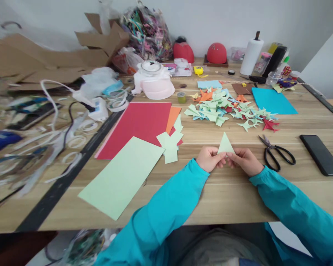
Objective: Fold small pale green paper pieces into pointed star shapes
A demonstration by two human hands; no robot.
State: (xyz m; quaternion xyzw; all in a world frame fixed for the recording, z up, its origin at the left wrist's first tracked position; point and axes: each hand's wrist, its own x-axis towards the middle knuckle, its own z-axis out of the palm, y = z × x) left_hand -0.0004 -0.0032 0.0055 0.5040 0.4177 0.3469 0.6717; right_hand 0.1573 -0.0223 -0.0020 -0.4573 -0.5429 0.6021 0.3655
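Note:
A light green piece of paper folded to a triangle [225, 144] stands point-up between my two hands, just over the table. My left hand [210, 158] pinches its lower left corner, the thumb across the front. On the lower right corner, my right hand [245, 160] closes with thumb and fingers. Both thumbs nearly meet at the bottom edge, and some fingers are hidden behind the paper. Black-handled scissors [277, 152] lie to the right of my right hand. Left of my left hand are several small light green paper pieces [171, 149].
A pile of folded paper shapes [215, 107] lies beyond my hands. A large light green sheet [122, 177] and red sheets [138, 125] lie to the left. At the right are a phone [322, 155] and a blue sheet [274, 101]. Cables and strips [72, 140] clutter the far left.

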